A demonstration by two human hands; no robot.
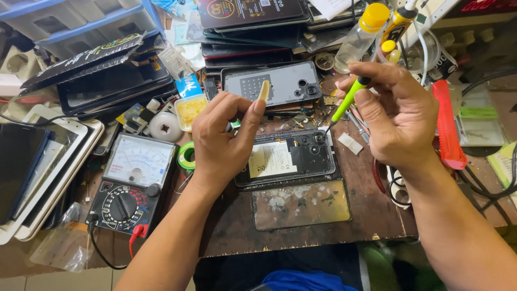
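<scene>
Two hands above opened phone (288,156) | right hand (401,116) fingers clamp screwdriver (347,99) | left hand (223,140) curled

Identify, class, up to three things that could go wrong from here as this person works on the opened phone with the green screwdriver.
1. The screwdriver tip, held in the right hand, hovers over the opened phone; a slip might scratch exposed parts.
2. Small loose parts lie scattered behind the phone and could get lost.
3. The left hand might knock the green tape roll beside it.
</scene>
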